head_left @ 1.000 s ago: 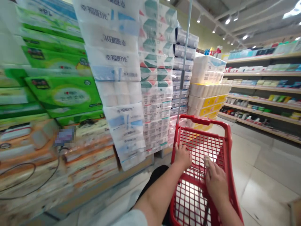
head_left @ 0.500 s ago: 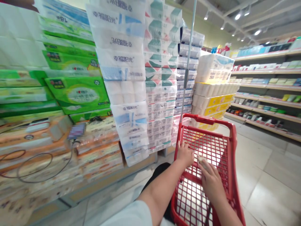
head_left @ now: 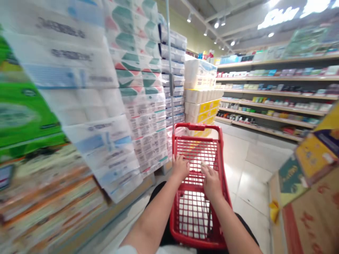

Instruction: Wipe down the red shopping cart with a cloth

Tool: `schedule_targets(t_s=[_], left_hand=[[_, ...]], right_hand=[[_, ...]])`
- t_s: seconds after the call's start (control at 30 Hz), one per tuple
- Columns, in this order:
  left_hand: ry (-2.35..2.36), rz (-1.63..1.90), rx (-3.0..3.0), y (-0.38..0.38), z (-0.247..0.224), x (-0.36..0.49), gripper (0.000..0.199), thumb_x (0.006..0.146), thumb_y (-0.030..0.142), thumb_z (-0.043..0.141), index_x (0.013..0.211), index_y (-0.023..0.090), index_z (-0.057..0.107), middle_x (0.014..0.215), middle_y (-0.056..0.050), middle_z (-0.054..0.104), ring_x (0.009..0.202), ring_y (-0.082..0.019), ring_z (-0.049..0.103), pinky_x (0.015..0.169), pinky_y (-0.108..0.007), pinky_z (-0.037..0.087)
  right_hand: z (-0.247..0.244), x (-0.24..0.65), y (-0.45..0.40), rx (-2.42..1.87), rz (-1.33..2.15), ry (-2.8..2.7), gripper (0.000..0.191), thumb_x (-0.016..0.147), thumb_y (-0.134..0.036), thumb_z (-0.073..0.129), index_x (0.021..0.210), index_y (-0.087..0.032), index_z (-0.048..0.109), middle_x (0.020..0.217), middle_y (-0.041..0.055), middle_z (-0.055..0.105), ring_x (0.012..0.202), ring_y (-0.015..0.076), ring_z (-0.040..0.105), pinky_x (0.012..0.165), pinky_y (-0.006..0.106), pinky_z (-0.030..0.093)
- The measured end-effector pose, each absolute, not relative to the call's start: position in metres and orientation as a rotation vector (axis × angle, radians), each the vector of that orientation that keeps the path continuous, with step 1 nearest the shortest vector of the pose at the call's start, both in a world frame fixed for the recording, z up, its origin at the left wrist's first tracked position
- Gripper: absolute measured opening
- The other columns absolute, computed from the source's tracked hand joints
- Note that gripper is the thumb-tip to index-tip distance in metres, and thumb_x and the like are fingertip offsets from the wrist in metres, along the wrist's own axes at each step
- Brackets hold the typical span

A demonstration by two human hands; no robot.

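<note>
A red plastic shopping cart (head_left: 224, 169) with a lattice basket is right in front of me, its raised bar at the far end. Over the left part of the basket is my left hand (head_left: 181, 167), fingers apart, some of them close to the left rim; whether they touch it I cannot tell. My right hand (head_left: 212, 181) hovers above the basket's right half, its fingers stretched forward and holding nothing visible. A thin metal pole (head_left: 171, 84) rises by the cart's far left corner. The basket's floor shows through the grid between my forearms.
Stacked toilet-paper packs (head_left: 95, 106) and tissue packs (head_left: 144, 123) line the left side on a low platform. Shelves (head_left: 265, 93) of small goods run across the back right. Cardboard boxes (head_left: 312, 211) stand close on the right, beside the tiled floor (head_left: 251, 176).
The view has turned right and moved forward: the packs have slid left, and boxes have come in at right. My hands stay over the cart, slightly farther apart.
</note>
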State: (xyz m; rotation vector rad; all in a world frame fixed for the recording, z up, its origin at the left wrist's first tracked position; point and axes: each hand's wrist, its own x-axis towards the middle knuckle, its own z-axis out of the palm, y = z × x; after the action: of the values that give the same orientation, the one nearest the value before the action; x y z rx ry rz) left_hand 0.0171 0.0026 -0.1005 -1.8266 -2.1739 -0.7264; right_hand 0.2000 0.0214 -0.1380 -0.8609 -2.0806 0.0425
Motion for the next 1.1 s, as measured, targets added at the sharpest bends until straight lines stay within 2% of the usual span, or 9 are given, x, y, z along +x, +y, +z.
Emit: schedule_targets(t_s=[0.17,0.3,0.47,0.63,0.8,1.0,1.1], left_hand=[[-2.146,-0.689,-1.847,0.01,-0.097,0.017,0.026,0.088,0.029,0.05,0.091,0.024,0.074,0.117,-0.008,0.062,0.129,-0.032,0.04,0.115,-0.058,0.018],[-2.136,-0.673,-1.836,0.01,-0.097,0.019,0.027,0.088,0.029,0.048,0.091,0.024,0.075,0.117,-0.008,0.062,0.128,-0.032,0.04,0.115,-0.057,0.018],[-2.103,-0.672,-1.824,0.012,-0.099,0.018,0.027,0.088,0.029,0.049,0.09,0.024,0.075,0.116,-0.008,0.062,0.128,-0.032,0.041,0.115,-0.056,0.019],[-2.101,-0.673,-1.829,0.012,-0.099,0.018,0.027,0.088,0.029,0.048,0.089,0.024,0.075,0.115,-0.008,0.062,0.126,-0.032,0.042,0.114,-0.057,0.019],[-2.092,-0.667,-1.826,0.012,-0.099,0.017,0.027,0.088,0.03,0.048,0.089,0.024,0.075,0.115,-0.007,0.063,0.126,-0.032,0.042,0.114,-0.057,0.019],[-2.102,-0.68,-1.831,0.012,-0.1,0.017,0.028,0.088,0.03,0.048,0.089,0.024,0.075,0.116,-0.008,0.062,0.128,-0.032,0.041,0.114,-0.057,0.019],[-2.106,-0.684,-1.828,0.012,-0.099,0.018,0.028,0.088,0.03,0.048,0.089,0.024,0.075,0.115,-0.008,0.062,0.127,-0.032,0.041,0.114,-0.057,0.019]], right_hand=[[-0.137,0.201,0.025,-0.853,0.124,-2.076,0.066,0.068,0.006,0.039,0.121,-0.026,0.063,0.127,0.0056,0.06,0.11,0.0227,0.053,0.09,0.041,0.048],[-0.134,0.203,0.023,-0.987,0.106,-1.949,0.06,0.072,0.006,0.04,0.117,-0.023,0.065,0.126,0.0076,0.061,0.106,0.0235,0.053,0.089,0.042,0.047],[-0.132,0.201,0.021,-0.806,0.17,-2.15,0.053,0.076,0.005,0.043,0.11,-0.027,0.068,0.125,0.0017,0.063,0.102,0.0211,0.053,0.089,0.037,0.047],[-0.132,0.204,0.027,-1.049,0.089,-1.903,0.059,0.075,0.006,0.038,0.12,-0.023,0.064,0.128,0.0068,0.06,0.109,0.0228,0.051,0.092,0.041,0.046],[-0.133,0.195,0.017,-0.698,0.101,-2.201,0.053,0.078,0.002,0.043,0.115,-0.028,0.067,0.128,0.0028,0.062,0.114,0.0226,0.05,0.096,0.041,0.046],[-0.134,0.201,0.023,-1.006,0.048,-1.927,0.053,0.081,0.002,0.038,0.118,-0.024,0.065,0.129,0.007,0.06,0.112,0.023,0.051,0.093,0.044,0.047],[-0.135,0.197,0.018,-0.826,0.072,-2.121,0.048,0.081,0.001,0.041,0.111,-0.026,0.068,0.127,0.0049,0.062,0.111,0.0239,0.051,0.091,0.043,0.049]])
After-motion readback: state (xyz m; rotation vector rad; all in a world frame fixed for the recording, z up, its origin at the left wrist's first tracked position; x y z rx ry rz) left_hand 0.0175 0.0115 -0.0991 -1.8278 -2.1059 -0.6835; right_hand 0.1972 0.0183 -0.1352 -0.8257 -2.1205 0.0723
